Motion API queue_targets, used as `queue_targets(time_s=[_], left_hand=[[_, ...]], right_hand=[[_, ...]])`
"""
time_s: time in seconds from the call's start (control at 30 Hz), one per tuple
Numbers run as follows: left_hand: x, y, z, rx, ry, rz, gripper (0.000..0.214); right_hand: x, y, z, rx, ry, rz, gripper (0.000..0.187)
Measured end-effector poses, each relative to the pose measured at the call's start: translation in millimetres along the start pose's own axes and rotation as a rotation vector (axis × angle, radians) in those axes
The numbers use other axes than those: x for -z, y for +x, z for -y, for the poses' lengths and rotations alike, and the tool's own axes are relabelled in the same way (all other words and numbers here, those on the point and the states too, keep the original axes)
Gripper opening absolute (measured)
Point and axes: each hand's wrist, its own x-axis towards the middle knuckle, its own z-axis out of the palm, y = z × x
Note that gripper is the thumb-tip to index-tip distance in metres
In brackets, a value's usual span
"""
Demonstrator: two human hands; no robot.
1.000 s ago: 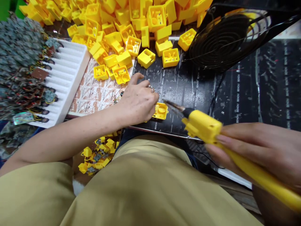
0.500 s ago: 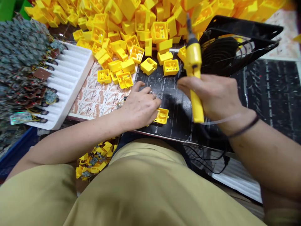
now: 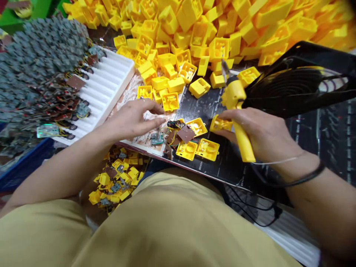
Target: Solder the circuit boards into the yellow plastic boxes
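My left hand [image 3: 130, 120] lies open above a printed paper sheet [image 3: 133, 139], its fingertips close to a small green circuit board [image 3: 157, 139] with thin wires. My right hand [image 3: 253, 133] is shut around a yellow-handled soldering iron [image 3: 241, 137], whose tip points up and away. Its fingers also rest on a yellow plastic housing [image 3: 220, 124]. Two more open housings [image 3: 187, 150] lie side by side with a third [image 3: 207, 149] on the black bench mat [image 3: 230, 172], and another [image 3: 196, 127] sits just above them. A brown square board [image 3: 185, 134] lies beside them.
A large heap of yellow housings [image 3: 194, 37] rises beyond the mat. A black wire-guarded fan [image 3: 294, 87] stands at the right. A white ribbed tray [image 3: 108, 87] and a mound of wired boards [image 3: 41, 63] lie at the left. More housings and boards [image 3: 118, 178] lie below the mat.
My left hand has moved left off the mat onto the paper and opened. My right hand has lowered the iron toward the housings. Several boards and housings now show on the mat.
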Motion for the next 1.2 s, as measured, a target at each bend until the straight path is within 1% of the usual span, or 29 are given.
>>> queue_targets(time_s=[0.07, 0.13, 0.23, 0.3, 0.37, 0.43, 0.47, 0.53, 0.6, 0.7, 0.8, 0.87, 0.93, 1.03, 1.13, 1.2], left_hand=[[-9.4, 4.2, 1.5, -0.007, -0.056, 0.042, 0.031], [-15.0, 9.7, 2.7, -0.018, -0.126, 0.101, 0.023], [-14.7, 14.6, 4.7, -0.031, -0.208, 0.185, 0.019], [-11.0, 14.9, 3.5, -0.035, -0.225, 0.153, 0.022], [-7.7, 15.5, -1.1, -0.028, -0.240, 0.064, 0.025], [-6.6, 19.2, -8.9, -0.020, -0.271, -0.007, 0.024], [-6.9, 22.8, -13.8, -0.021, -0.285, -0.023, 0.022], [-8.6, 33.3, -25.4, -0.053, -0.296, -0.015, 0.020], [-11.8, 46.2, -39.1, -0.118, -0.285, 0.026, 0.020], [-21.1, 64.5, -60.7, -0.221, -0.236, 0.116, 0.016], [-32.8, 75.7, -75.8, -0.256, -0.088, 0.204, 0.014], [-37.0, 78.5, -79.5, -0.247, -0.002, 0.255, 0.016], [-36.8, 78.5, -79.7, -0.235, 0.026, 0.283, 0.018], [-33.0, 76.4, -79.5, -0.226, 0.037, 0.305, 0.018], [-33.0, 74.9, -82.7, -0.220, 0.061, 0.333, 0.018], [-35.5, 74.9, -85.6, -0.220, 0.075, 0.345, 0.018]], right_hand=[[2.9, -6.1, 0.7, -0.006, 0.075, -0.021, 0.038], [2.0, -9.6, -1.9, -0.016, 0.133, -0.001, 0.040], [-1.8, -14.4, -4.1, -0.039, 0.182, 0.013, 0.036], [-3.8, -16.8, -2.1, -0.080, 0.198, -0.029, 0.036], [-5.2, -17.5, 1.3, -0.118, 0.208, -0.063, 0.040], [-6.4, -17.8, 4.8, -0.126, 0.212, -0.067, 0.038], [-6.8, -18.3, 6.8, -0.116, 0.215, -0.057, 0.036], [-6.8, -21.7, 12.8, -0.089, 0.200, -0.041, 0.032], [-6.0, -28.1, 22.7, -0.089, 0.144, -0.046, 0.032], [-4.0, -40.6, 42.4, -0.162, -0.043, -0.105, 0.034], [-0.4, -51.2, 55.4, -0.223, -0.165, -0.156, 0.041], [3.6, -55.4, 54.3, -0.234, -0.116, -0.168, 0.043], [6.6, -56.6, 46.4, -0.222, 0.001, -0.151, 0.043], [3.5, -53.9, 33.0, -0.148, 0.160, -0.097, 0.042], [-6.1, -51.0, 30.5, -0.110, 0.173, -0.099, 0.037], [-7.5, -51.4, 35.7, -0.118, 0.139, -0.127, 0.040]])
